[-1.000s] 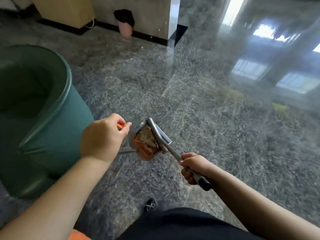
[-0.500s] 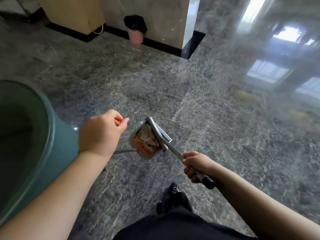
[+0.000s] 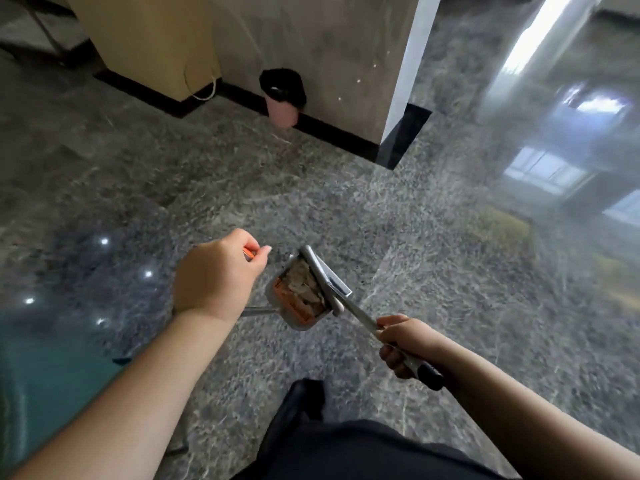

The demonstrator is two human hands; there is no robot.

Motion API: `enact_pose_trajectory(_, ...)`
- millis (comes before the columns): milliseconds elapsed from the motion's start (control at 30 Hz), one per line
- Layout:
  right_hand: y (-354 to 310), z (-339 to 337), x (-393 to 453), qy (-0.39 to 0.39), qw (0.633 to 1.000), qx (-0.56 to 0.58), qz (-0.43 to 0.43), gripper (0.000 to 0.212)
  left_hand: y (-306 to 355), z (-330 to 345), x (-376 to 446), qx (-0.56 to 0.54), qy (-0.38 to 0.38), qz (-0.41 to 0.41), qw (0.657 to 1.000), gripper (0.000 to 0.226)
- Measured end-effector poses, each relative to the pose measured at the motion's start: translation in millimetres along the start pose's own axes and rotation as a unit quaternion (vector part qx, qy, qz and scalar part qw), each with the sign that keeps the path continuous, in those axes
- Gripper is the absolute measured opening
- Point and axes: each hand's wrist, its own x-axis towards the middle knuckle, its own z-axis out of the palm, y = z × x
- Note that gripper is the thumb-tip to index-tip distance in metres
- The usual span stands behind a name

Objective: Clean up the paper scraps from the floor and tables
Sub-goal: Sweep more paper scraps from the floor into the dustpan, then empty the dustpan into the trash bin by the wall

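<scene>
My left hand (image 3: 216, 277) grips the orange-tipped handle of a grey dustpan (image 3: 294, 320) held above the floor. Beige paper scraps (image 3: 303, 287) lie inside the pan. My right hand (image 3: 398, 344) grips the metal shaft of a small broom (image 3: 327, 275), whose head rests against the pan's open edge. The green bin (image 3: 41, 368) shows only as a blurred patch at the lower left.
Glossy grey stone floor (image 3: 381, 209) all around. A stone pillar with a black base (image 3: 391, 147) stands ahead, a beige cabinet (image 3: 145, 39) to its left. A small pink bin with a black liner (image 3: 282, 98) leans against the pillar. My dark-trousered leg and shoe (image 3: 304, 400) are below.
The view has swung right and away from the green bin, which has slid to the lower left edge. Both hands hold the dustpan and broom together as before.
</scene>
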Motion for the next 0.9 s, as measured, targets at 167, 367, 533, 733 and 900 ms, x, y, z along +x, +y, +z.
enact_pose_trajectory(167, -104, -9, 54, -0.012, 1.0, 0.017, -0.001, 0.016, 8, 33, 121, -0.006, -0.011, 0.026, 1.0, 0.022)
enact_pose_trajectory(367, -227, -41, 126, 0.004, 1.0, 0.0, -0.021, 0.024, 28, 92, 261, -0.007, -0.001, 0.042, 0.999, 0.022)
enact_pose_trajectory(533, -343, -83, 198, -0.014, 1.0, -0.017, -0.021, 0.017, 48, 150, 373, 0.014, 0.022, 0.024, 0.999, 0.02)
enact_pose_trajectory(733, -490, -120, 253, -0.035, 0.997, -0.06, -0.023, 0.02, 70, 184, 502, 0.03, 0.057, -0.002, 0.998, 0.021)
enact_pose_trajectory(900, -604, -125, 312, -0.043, 0.996, -0.072, -0.036, 0.023, 62, 208, 614, 0.036, 0.094, -0.019, 0.995, 0.023)
